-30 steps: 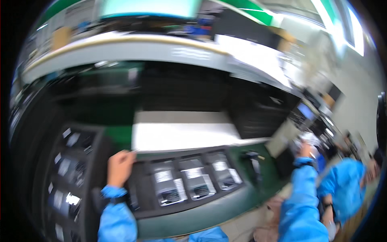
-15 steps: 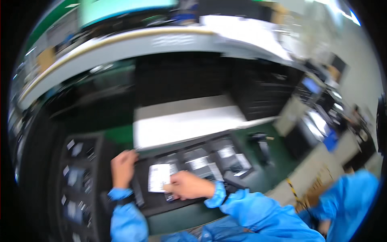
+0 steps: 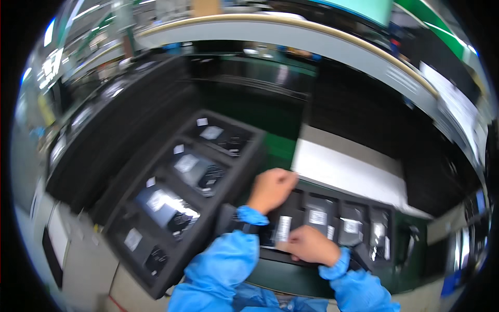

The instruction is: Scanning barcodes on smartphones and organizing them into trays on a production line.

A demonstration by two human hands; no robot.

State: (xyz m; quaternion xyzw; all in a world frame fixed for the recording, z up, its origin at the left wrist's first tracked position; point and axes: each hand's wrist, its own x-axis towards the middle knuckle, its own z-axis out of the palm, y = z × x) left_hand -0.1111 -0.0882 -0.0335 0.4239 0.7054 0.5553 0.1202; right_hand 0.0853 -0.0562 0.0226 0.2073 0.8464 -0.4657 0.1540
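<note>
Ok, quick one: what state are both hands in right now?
Left hand: fingers partly curled; whether it grips anything cannot be told.
Right hand: closed, holding the lower end of a white slip.

Pair of bare hands, with forearms

Your left hand [image 3: 273, 190]: centre of the frame, fingers curled inward, slightly blurred.
Your left forearm [image 3: 223, 265]: blue-sleeved, slanting up and rightward from the bottom edge.
Your right hand [image 3: 314, 244]: lower, right of centre, back upward, thumb and fingertips drawn together, pointing left.
Your right forearm [image 3: 361, 291]: blue-sleeved, slanting up and leftward from the bottom edge.
</note>
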